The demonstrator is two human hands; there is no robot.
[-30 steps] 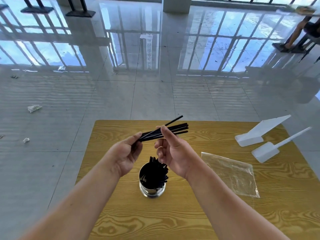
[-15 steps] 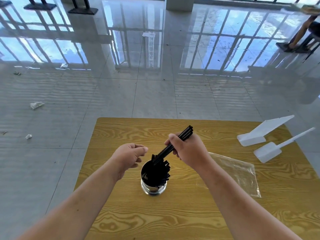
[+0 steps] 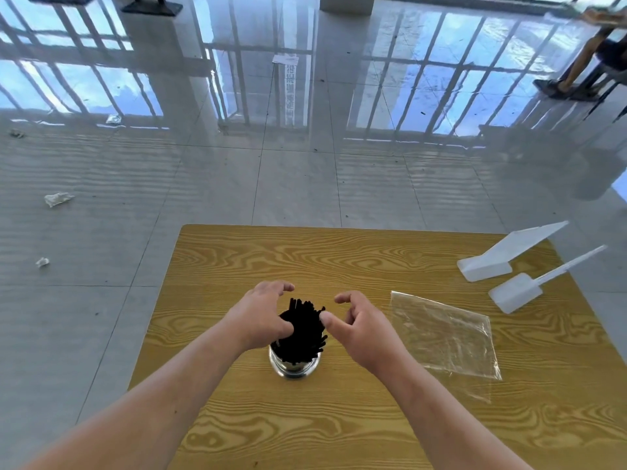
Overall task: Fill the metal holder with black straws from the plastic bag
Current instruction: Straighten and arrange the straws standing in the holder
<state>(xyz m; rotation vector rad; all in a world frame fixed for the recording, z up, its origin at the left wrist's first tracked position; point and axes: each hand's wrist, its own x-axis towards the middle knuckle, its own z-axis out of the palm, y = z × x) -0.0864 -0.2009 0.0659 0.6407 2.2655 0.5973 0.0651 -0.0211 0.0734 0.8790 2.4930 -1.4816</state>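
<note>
Your metal holder (image 3: 294,365) stands shiny on the table (image 3: 339,418), packed with black straws (image 3: 303,329). Your left hand (image 3: 259,317) and right hand (image 3: 361,329) hover open-fingered beside them; the plastic bag (image 3: 444,337) lies flat nearby.

text: none legible | floor reflection (image 3: 291,93): blurred vertical characters, unreadable | labels/brands: none
</note>
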